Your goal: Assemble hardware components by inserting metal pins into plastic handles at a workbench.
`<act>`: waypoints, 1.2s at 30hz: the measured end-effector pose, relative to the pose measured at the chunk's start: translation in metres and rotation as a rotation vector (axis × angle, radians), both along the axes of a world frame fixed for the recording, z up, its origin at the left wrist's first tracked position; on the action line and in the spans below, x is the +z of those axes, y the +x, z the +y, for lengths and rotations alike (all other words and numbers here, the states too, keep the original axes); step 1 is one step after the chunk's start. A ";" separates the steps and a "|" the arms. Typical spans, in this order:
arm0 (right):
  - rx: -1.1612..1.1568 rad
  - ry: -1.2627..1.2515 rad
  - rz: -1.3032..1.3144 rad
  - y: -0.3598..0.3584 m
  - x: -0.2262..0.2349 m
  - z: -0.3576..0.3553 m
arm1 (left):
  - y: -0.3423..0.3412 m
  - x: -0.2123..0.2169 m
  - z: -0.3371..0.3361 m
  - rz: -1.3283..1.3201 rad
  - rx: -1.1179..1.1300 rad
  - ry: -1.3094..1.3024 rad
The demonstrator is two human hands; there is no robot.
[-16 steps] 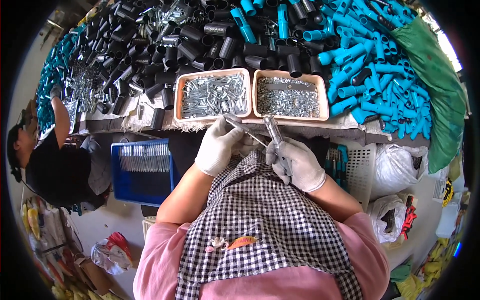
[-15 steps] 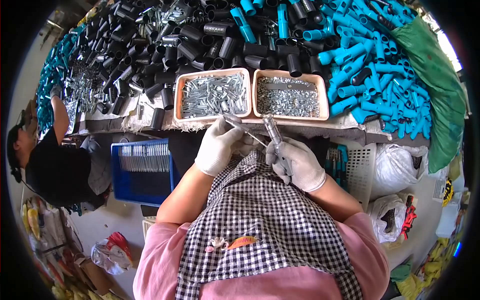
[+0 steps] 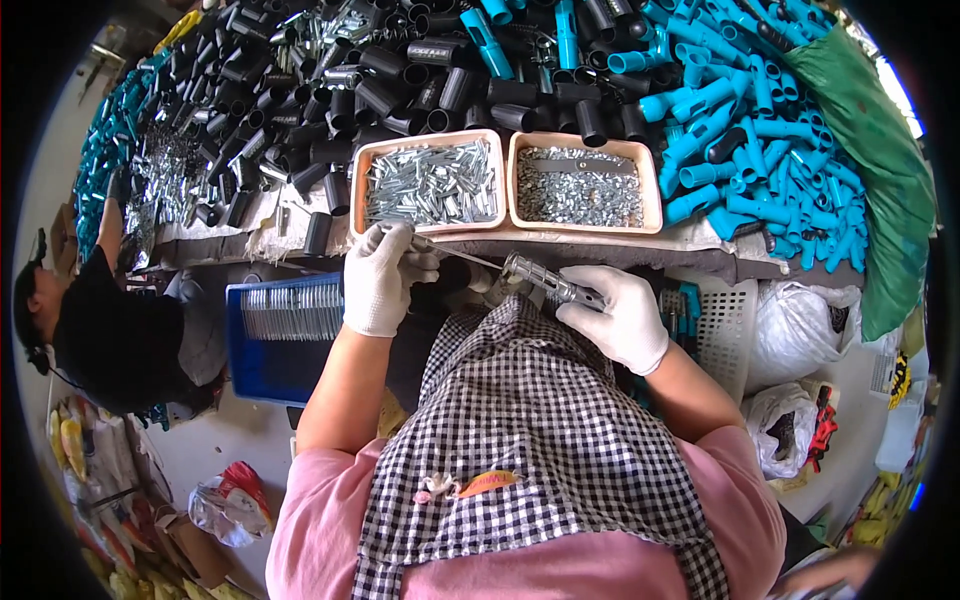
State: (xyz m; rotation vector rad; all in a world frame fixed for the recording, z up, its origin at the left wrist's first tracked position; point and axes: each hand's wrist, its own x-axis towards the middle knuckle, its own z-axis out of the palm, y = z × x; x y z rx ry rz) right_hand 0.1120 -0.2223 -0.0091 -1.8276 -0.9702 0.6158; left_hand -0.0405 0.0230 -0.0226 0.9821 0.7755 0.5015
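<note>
Head: left grip (image 3: 378,288) holds thin rod (image 3: 468,256), right grip (image 3: 622,318) holds metal tube (image 3: 540,277); lettered black sleeve (image 3: 436,51) beyond.

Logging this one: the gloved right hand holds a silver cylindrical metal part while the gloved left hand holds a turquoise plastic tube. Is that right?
Not quite: the head view shows the left hand holding a slim metal rod instead. The right hand does hold the silver cylindrical metal part.
</note>
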 end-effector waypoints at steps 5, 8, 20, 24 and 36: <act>-0.007 0.060 -0.363 -0.002 -0.003 0.003 | -0.002 -0.004 -0.010 -0.068 0.059 -0.089; -0.045 0.102 -0.439 -0.004 -0.005 0.003 | -0.001 -0.002 -0.017 -0.066 0.075 -0.120; -0.049 0.161 -0.590 -0.004 -0.009 0.003 | 0.002 0.006 -0.026 -0.041 0.026 -0.099; -0.039 0.168 -0.588 -0.006 -0.006 0.007 | 0.006 0.007 -0.043 -0.047 -0.122 -0.098; -0.025 0.230 -0.594 0.001 -0.009 0.002 | 0.006 0.011 -0.028 -0.141 -0.290 -0.109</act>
